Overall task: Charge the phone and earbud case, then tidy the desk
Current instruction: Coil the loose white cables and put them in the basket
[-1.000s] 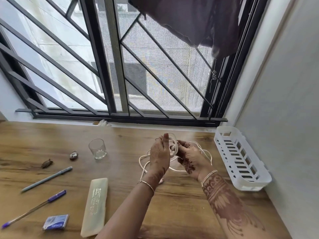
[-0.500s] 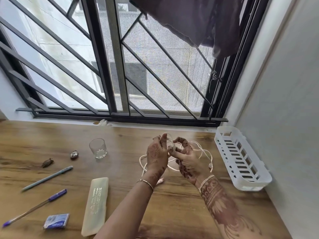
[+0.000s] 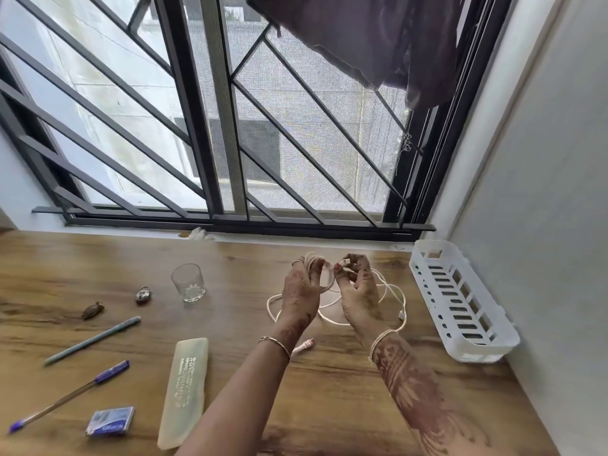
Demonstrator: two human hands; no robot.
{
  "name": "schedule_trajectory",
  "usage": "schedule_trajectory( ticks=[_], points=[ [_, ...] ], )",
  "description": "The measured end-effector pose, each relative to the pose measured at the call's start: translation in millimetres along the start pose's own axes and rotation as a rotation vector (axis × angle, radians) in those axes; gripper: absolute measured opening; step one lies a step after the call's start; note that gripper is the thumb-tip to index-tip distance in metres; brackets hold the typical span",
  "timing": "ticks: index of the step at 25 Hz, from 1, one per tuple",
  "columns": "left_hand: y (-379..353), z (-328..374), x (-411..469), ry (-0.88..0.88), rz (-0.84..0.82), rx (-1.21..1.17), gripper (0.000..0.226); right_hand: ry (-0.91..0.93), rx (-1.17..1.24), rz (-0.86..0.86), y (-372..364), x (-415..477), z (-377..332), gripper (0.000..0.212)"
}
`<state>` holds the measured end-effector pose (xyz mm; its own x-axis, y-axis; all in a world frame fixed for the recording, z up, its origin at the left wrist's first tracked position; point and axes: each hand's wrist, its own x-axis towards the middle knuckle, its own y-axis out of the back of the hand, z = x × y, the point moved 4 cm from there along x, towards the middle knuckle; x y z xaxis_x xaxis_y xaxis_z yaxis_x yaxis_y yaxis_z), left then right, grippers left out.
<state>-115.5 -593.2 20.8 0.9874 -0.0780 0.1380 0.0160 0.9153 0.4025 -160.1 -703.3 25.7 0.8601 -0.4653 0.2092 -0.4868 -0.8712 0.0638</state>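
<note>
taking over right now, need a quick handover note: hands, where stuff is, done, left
Left hand holds a coil of the white cable; right hand pinches a strand beside the coil.
The uncoiled length lies loose on the desk, one plug by the left wrist. White basket sits at the right wall. Phone and earbud case are not in view.
Done: cable partly coiled.
Left: finish coiling, stow it, tidy the blue pen and glass.

Held up over the far right of the desk (image 3: pixel 230 278), near its window edge: white charging cable (image 3: pixel 326 276), partly wound into a small coil gripped in the left hand (image 3: pixel 301 287), one end pinched by the right hand (image 3: pixel 360 291). Slack loops trailing on the wood below, red-tipped plug (image 3: pixel 304 345) lying flat nearer the front edge.
</note>
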Motion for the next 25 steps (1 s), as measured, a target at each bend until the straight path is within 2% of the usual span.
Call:
schedule_trajectory(
  ticks=[2,6,11,13,16,18,22,25],
  points=[
    [5,-8,4,-0.007,0.056,0.0,0.027,0.031,-0.009,0.063,6,3,0,0.019],
    [13,-23,8,0.026,0.143,-0.06,0.018,-0.043,0.212,0.117,14,5,3,0.014],
    [7,-27,8,0.014,0.072,-0.035,0.021,-0.178,0.251,0.289,28,7,15,0.022],
    [5,-24,6,0.027,0.052,-0.076,0.02,-0.22,0.102,0.3,31,8,20,0.019],
    [2,-15,1,0.098,0.028,-0.235,0.02,-0.22,-0.351,0.298,32,6,25,0.007],
    [-2,-7,-1,0.12,0.027,-0.305,0.019,-0.181,-0.425,0.311,29,2,26,0.012],
    [-6,3,-2,0.095,0.056,-0.334,0.02,-0.097,-0.244,0.209,15,2,31,0.005],
    [-5,1,1,0.035,0.135,-0.231,0.021,-0.31,0.086,0.154,6,0,34,0.013]
  ],
)
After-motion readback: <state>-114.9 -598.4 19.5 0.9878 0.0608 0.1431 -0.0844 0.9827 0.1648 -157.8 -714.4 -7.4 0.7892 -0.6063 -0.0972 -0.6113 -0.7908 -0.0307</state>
